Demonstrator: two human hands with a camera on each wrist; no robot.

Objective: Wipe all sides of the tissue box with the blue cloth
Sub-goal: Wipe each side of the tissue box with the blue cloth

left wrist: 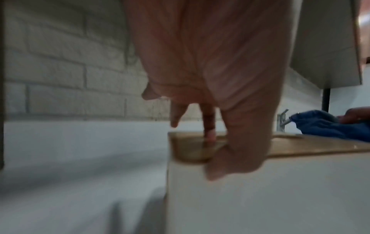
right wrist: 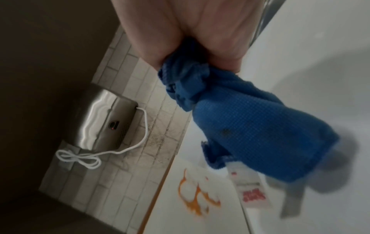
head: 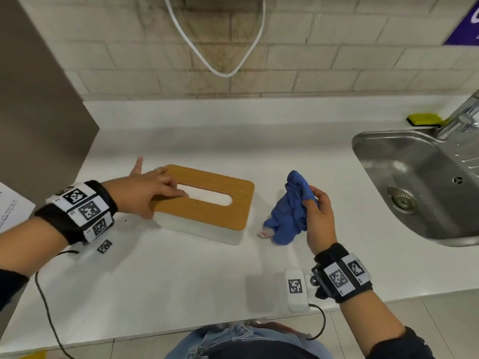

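Nearest, at the lower edge of the head view: denim knees, then a small white tagged device (head: pixel 296 290) lying on the white tabletop (head: pixel 181 275) beside the right wrist band.

Further up, right of centre: right hand (head: pixel 320 218) clamped on the blue cloth (head: pixel 291 208), fingers (head: pixel 309 196) curled round its bunched upper part, the rest hanging down to touch the tabletop next to a small red-and-white label. Held bundled and lifted like this probably to form a pad for wiping. In the right wrist view, a waffle-weave texture on the blue cloth (right wrist: pixel 254 126) and one small dark spot.

Left of centre: tissue box (head: pixel 204 203) flat on the tabletop, just beside the cloth but apart from it. Left hand (head: pixel 147 190) laid on its left end, fingers nearly straight and spread over the lid, thumb down at the near white side; seemingly bracing the box so it stays put under the wipe. White body, warm wood-toned lid with rounded corners, long oval slot showing white inside; an orange line drawing on one white side in the right wrist view.

Farther, at right: steel sink (head: pixel 414 182), tap, yellow sponge (head: pixel 425 119). Beyond, pale brick wall with a looping white cord (head: pixel 220 71).
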